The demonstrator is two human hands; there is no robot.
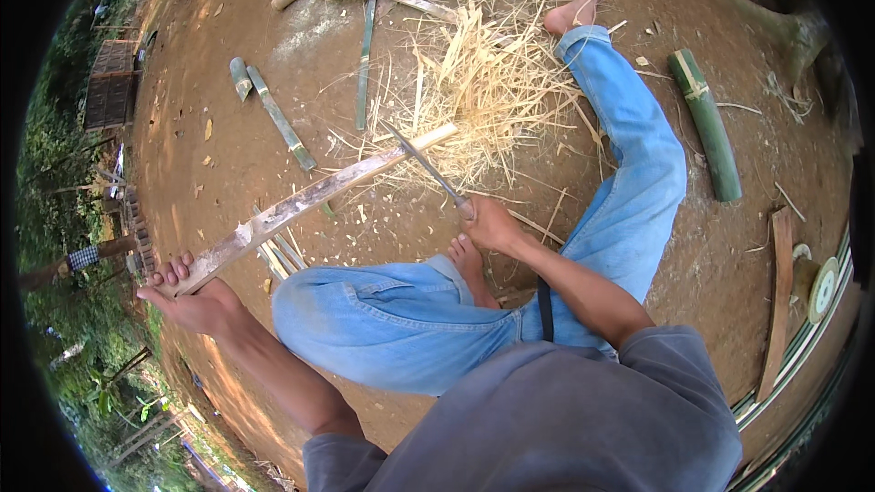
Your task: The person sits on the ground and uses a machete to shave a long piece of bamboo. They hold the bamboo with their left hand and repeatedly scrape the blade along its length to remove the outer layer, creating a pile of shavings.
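One left hand point(196, 305): fingers curled, partly closed around the near end of a long, pale brown strip of split bamboo point(319, 191)
Bamboo strip: slants up and right from the left palm; its far end is beyond the right hand point(492, 223), apart from it
Right hand: closed in a fist on the mostly hidden handle of a narrow, dark metal knife point(428, 167)
Knife blade: crosses the strip near its far end; whether its edge touches, I cannot tell
Shavings: loose pale yellow bamboo heap point(492, 82) on brown earth point(273, 118), just beyond the strip's far end
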